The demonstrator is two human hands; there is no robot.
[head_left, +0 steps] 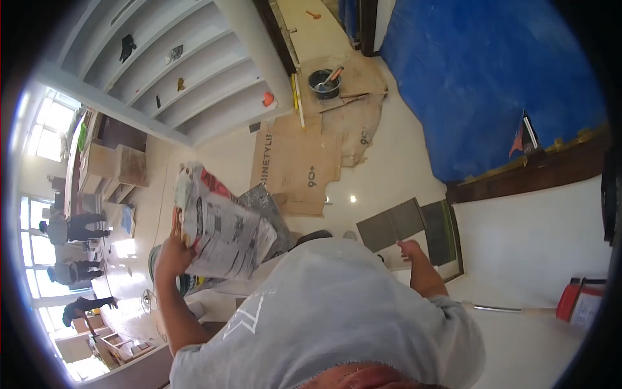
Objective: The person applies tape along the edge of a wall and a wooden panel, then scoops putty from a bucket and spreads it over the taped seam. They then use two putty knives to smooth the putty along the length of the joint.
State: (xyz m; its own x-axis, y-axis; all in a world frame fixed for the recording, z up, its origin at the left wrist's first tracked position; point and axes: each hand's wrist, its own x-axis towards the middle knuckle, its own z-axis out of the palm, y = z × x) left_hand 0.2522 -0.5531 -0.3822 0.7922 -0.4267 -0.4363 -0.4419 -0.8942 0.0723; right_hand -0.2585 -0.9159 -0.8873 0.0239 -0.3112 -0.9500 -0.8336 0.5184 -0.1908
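Note:
My left hand [175,257] is closed on the edge of a printed sack [227,233]. The sack is white and grey with a red patch and looks crumpled at its top. A dark speckled sheet [265,204] shows behind it. Under the sack, partly hidden, is a green-rimmed bucket [188,283]. My right hand [408,250] is out to the right with its fingers slightly apart, and I see nothing in it. Near that hand, dark grey tiles [391,224] lie on the floor.
Flattened cardboard [291,165] covers the floor ahead, with a black bucket [324,84] holding tools beyond it. White shelves [214,71] stand at upper left; a blue sheet [479,84] hangs right. A red fire extinguisher [573,303] is far right. Several people are at far left.

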